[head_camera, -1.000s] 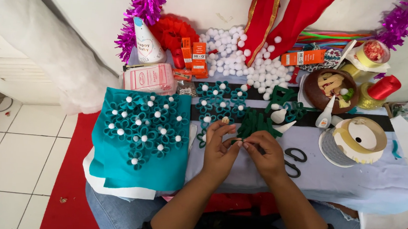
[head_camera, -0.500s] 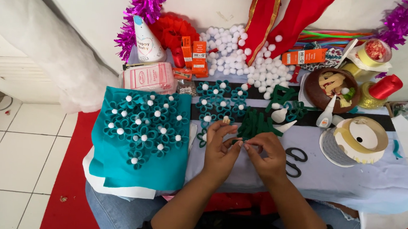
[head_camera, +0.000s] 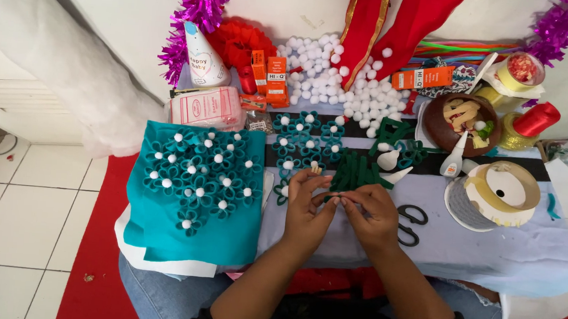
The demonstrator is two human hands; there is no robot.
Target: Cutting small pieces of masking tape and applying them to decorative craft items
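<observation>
Both hands meet at the counter's (head_camera: 492,263) near middle, pinching a small dark green felt strip (head_camera: 330,197) between them. The left hand (head_camera: 307,208) and right hand (head_camera: 372,217) each close their fingers narrowly on it. Its long axis runs left to right, fingertips touching. Black scissors (head_camera: 410,223) lie just right of the right hand.

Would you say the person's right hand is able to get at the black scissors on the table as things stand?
Probably yes. The scissors lie flat on the table just beside the right hand, with nothing on top of them, though that hand and the left hand are pinching a dark green strip.
</observation>
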